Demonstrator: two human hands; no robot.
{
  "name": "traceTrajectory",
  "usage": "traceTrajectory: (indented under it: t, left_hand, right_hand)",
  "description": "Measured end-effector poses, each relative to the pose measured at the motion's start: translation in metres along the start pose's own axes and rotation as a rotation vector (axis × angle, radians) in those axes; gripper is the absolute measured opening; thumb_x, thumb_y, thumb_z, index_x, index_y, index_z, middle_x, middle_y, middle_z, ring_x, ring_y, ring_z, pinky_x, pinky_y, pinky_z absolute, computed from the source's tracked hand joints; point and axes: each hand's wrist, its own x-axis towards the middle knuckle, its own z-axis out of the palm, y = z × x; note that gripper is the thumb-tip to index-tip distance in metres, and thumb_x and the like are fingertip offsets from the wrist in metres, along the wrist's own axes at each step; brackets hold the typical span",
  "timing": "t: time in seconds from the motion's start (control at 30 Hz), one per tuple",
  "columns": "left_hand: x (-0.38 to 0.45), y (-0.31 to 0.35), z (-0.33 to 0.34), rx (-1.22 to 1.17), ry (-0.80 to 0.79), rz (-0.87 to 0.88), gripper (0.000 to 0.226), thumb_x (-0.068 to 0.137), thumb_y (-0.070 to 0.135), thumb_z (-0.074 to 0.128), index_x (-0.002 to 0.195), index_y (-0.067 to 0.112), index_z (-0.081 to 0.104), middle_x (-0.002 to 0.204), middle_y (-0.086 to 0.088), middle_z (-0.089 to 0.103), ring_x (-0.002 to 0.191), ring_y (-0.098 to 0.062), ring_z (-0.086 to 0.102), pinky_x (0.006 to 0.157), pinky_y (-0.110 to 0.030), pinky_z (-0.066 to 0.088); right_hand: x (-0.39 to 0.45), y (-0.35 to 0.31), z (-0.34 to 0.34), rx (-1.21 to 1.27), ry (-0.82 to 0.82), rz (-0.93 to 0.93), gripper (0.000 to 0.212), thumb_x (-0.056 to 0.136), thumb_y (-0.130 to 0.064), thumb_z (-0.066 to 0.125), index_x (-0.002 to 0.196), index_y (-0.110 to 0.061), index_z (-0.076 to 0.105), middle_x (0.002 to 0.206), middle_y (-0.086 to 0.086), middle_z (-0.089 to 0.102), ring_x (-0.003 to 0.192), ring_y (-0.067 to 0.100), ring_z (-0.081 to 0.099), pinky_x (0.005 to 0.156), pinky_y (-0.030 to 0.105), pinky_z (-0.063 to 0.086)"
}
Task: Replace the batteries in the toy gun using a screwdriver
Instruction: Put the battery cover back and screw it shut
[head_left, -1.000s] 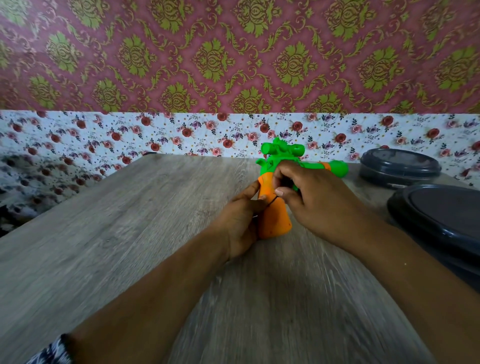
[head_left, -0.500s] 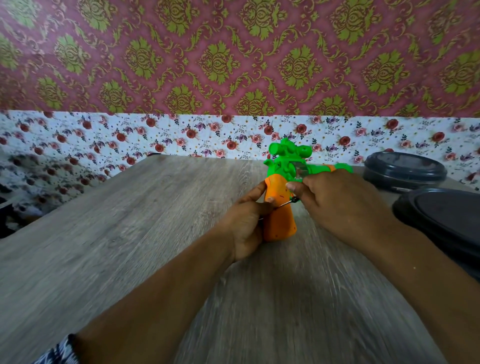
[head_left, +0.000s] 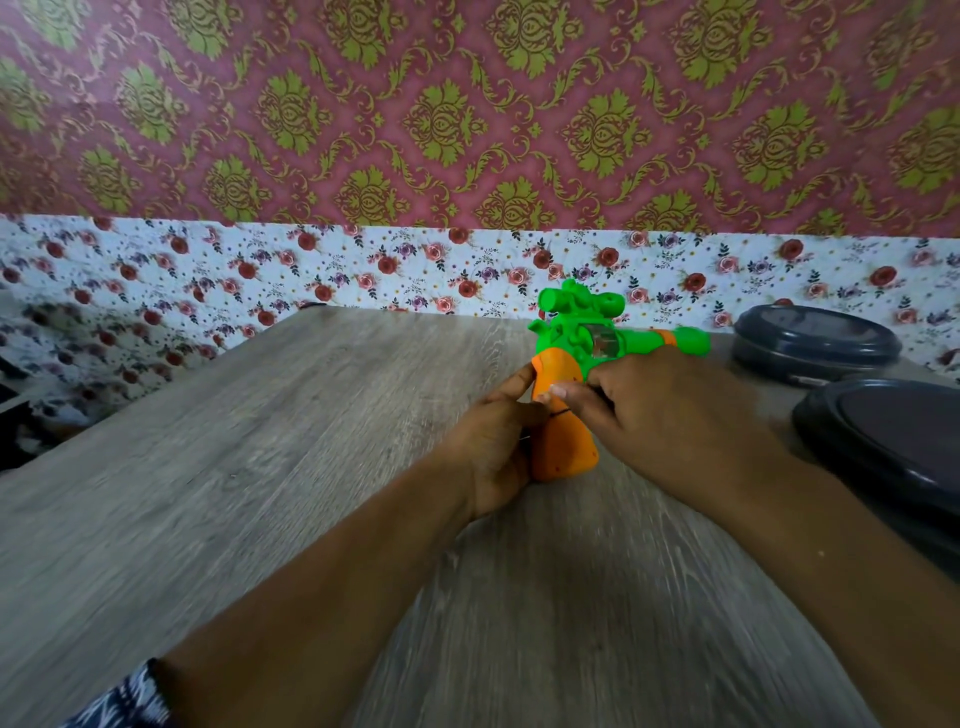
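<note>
Toy gun (head_left: 566, 395) stands on its orange grip on the table (head_left: 260, 467), approx centre, barrel aimed at 3 o'clock. L hand (head_left: 493, 441) clasps the grip from 9 o'clock. R hand (head_left: 670, 410) has slid down off the green body w/ fingers pinching a thin dark tool, prob the screwdriver (head_left: 558, 413), at the grip. Looks like work on the battery cover screw is starting. Two dark lids (head_left: 815, 340) sit at 2–3 o'clock.
</note>
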Motion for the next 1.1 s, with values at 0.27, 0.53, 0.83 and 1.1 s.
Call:
traceTrajectory:
  t: [0.27, 0.53, 0.83, 1.1]
  left_hand:
    - [0.000, 0.001, 0.002, -0.003, 0.024, -0.017, 0.048, 0.096, 0.005, 0.040, 0.142, 0.022, 0.041, 0.131, -0.009, 0.057, 0.112, -0.029, 0.056, 0.079, -0.044, 0.054]
    - [-0.001, 0.006, 0.002, -0.091, 0.105, -0.071, 0.049, 0.100, 0.001, 0.028, 0.144, 0.021, 0.036, 0.136, -0.011, 0.052, 0.108, -0.028, 0.054, 0.089, -0.049, 0.043]
    - [-0.005, 0.006, 0.007, -0.076, 0.127, -0.071, 0.048, 0.101, 0.004, 0.027, 0.146, 0.021, 0.033, 0.143, -0.008, 0.047, 0.105, -0.027, 0.055, 0.088, -0.050, 0.043]
    - [-0.005, 0.007, 0.007, -0.078, 0.127, -0.074, 0.048, 0.100, 0.001, 0.026, 0.143, 0.020, 0.037, 0.139, -0.012, 0.052, 0.091, -0.023, 0.060, 0.089, -0.050, 0.044]
  right_hand:
    - [0.003, 0.007, 0.006, 0.386, -0.069, -0.037, 0.007, 0.091, -0.024, 0.049, 0.092, -0.019, 0.045, 0.068, -0.010, 0.042, 0.061, 0.009, 0.039, 0.062, 0.030, 0.030]
    - [0.001, 0.005, 0.002, 0.172, 0.074, -0.042, 0.021, 0.092, -0.034, 0.048, 0.092, -0.015, 0.056, 0.067, -0.002, 0.048, 0.071, 0.022, 0.047, 0.061, 0.031, 0.031]
    - [-0.002, -0.004, -0.001, -0.067, 0.112, -0.043, 0.037, 0.096, -0.043, 0.033, 0.104, -0.014, 0.054, 0.095, 0.012, 0.064, 0.089, 0.031, 0.061, 0.060, 0.030, 0.031]
    - [-0.002, 0.000, -0.002, 0.109, -0.008, -0.113, 0.015, 0.094, -0.036, 0.041, 0.102, -0.024, 0.046, 0.093, 0.005, 0.062, 0.083, 0.026, 0.058, 0.064, 0.034, 0.043]
